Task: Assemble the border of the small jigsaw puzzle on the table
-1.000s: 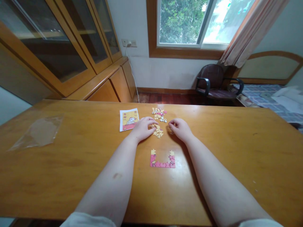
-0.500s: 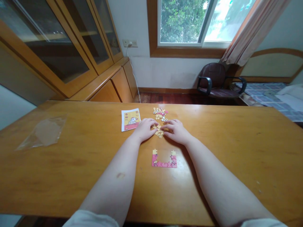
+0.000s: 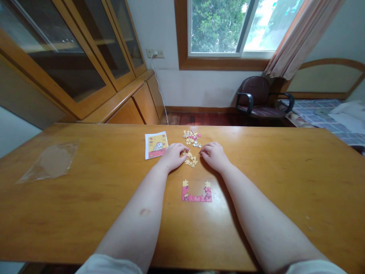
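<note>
On the wooden table, a small pile of yellow jigsaw pieces [image 3: 190,158] lies between my two hands. My left hand [image 3: 174,156] rests at the pile's left side, thumb and fingers apart, fingertips touching pieces at its edge. My right hand [image 3: 215,156] is just right of the pile, its fingers curled together around a yellowish puzzle piece [image 3: 200,155] that shows only in part. Nearer to me lies a joined U-shaped puzzle border [image 3: 196,198], pink below with yellow upper ends. Beyond the hands is a second heap of mixed pieces [image 3: 191,136].
A picture sheet [image 3: 156,144] with a yellow and pink drawing lies left of the pieces, partly behind my left hand. A clear plastic bag [image 3: 49,161] is flat on the table's [image 3: 114,160] left. Past the far edge stand a glass-door cabinet [image 3: 114,91] and an armchair [image 3: 253,95].
My right hand has drawn rightward off the yellow pile, and its fingers have curled in around a piece. The left hand stays almost where it was. The view has shifted slightly.
</note>
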{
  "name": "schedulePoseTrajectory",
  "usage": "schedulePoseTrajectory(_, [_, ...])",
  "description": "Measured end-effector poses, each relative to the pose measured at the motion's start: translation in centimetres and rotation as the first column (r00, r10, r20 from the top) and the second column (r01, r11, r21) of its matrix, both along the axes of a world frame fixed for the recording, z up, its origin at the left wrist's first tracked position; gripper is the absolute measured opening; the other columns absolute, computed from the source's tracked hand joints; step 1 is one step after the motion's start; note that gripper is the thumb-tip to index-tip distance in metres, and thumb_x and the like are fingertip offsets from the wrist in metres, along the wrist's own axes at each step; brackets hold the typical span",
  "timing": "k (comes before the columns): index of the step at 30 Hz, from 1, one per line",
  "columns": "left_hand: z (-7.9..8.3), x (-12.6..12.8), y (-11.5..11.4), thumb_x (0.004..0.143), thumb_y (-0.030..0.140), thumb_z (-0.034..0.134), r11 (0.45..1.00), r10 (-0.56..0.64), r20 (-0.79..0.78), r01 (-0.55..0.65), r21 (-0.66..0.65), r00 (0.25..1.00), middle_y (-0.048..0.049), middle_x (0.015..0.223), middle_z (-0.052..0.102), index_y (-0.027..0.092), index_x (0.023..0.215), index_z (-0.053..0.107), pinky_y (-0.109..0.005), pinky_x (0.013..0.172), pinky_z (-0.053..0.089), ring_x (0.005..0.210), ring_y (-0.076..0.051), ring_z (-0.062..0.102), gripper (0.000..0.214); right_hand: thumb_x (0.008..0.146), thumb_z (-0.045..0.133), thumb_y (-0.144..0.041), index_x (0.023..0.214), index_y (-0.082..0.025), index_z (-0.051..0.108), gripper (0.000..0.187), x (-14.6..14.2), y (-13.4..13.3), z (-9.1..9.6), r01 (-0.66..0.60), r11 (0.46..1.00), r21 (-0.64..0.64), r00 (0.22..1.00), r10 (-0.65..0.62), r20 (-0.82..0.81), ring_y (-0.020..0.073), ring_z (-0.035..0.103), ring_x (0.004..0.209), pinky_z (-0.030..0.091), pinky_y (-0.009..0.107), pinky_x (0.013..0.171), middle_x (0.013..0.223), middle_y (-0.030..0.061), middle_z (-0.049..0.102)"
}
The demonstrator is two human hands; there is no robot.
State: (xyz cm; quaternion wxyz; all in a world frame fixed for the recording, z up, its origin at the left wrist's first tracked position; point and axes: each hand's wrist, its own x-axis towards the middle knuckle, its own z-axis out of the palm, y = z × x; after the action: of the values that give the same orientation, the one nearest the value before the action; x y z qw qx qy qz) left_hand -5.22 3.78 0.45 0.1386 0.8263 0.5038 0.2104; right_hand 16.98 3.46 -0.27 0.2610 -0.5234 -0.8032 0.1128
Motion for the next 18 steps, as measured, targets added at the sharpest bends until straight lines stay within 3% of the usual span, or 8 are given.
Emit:
schedulePoseTrajectory(5, [0.0, 0.1, -0.1, 0.081, 0.033, 0.061, 1.000, 0.009, -0.038, -0.009, 0.013, 0.999, -0.0042, 0.109, 0.067, 0.025, 0.096, 0.073, -0.041, 0.099, 0.042, 0.108, -0.024, 0.056, 0.020, 0.084, 0.056, -0.024, 0.082, -0.021, 0.073, 0.017, 0.1, 0.3, -0.1, 0.123, 0.992, -0.004, 0.991, -0.123, -0.049, 0.0222, 0.059, 0.094, 0.039, 0.037, 0.092, 0.093, 0.0060, 0.072])
schedulePoseTrajectory(11, [0.2, 0.0, -0.1, 0.080, 0.030, 0.062, 1.000, -0.005, -0.016, 0.005, 0.008, 1.000, -0.0037, 0.105, 0.068, 0.024, 0.085, 0.072, -0.040, 0.098, 0.044, 0.106, -0.024, 0.057, 0.013, 0.084, 0.051, -0.026, 0.083, -0.020, 0.072, 0.022, 0.8, 0.9, -0.7, 0.240, 0.971, 0.000, 0.957, -0.237, -0.169, 0.0229, 0.061, 0.092, 0.043, 0.037, 0.088, 0.091, 0.0072, 0.072])
schedulePoseTrajectory(14, [0.6, 0.1, -0.3, 0.082, 0.029, 0.059, 1.000, -0.027, -0.007, 0.027, 0.000, 1.000, -0.0033, 0.108, 0.068, 0.024, 0.096, 0.071, -0.040, 0.100, 0.043, 0.108, -0.023, 0.057, 0.019, 0.082, 0.051, -0.022, 0.084, -0.021, 0.072, 0.022, 0.8, 0.8, -0.5, 0.213, 0.977, -0.006, 0.964, -0.211, -0.161, 0.0222, 0.062, 0.091, 0.044, 0.035, 0.087, 0.091, 0.0063, 0.073])
schedulePoseTrajectory(18, [1.0, 0.5, -0.7, 0.082, 0.035, 0.060, 0.997, -0.051, -0.035, 0.048, -0.064, 0.998, -0.0077, 0.128, 0.060, 0.023, 0.117, 0.066, -0.044, 0.108, 0.036, 0.124, -0.027, 0.049, 0.038, 0.079, 0.055, -0.020, 0.088, -0.022, 0.074, 0.021, 0.4, 0.4, 0.0, 0.104, 0.994, -0.019, 0.992, -0.105, -0.074, 0.0222, 0.061, 0.086, 0.043, 0.036, 0.087, 0.088, 0.0051, 0.074])
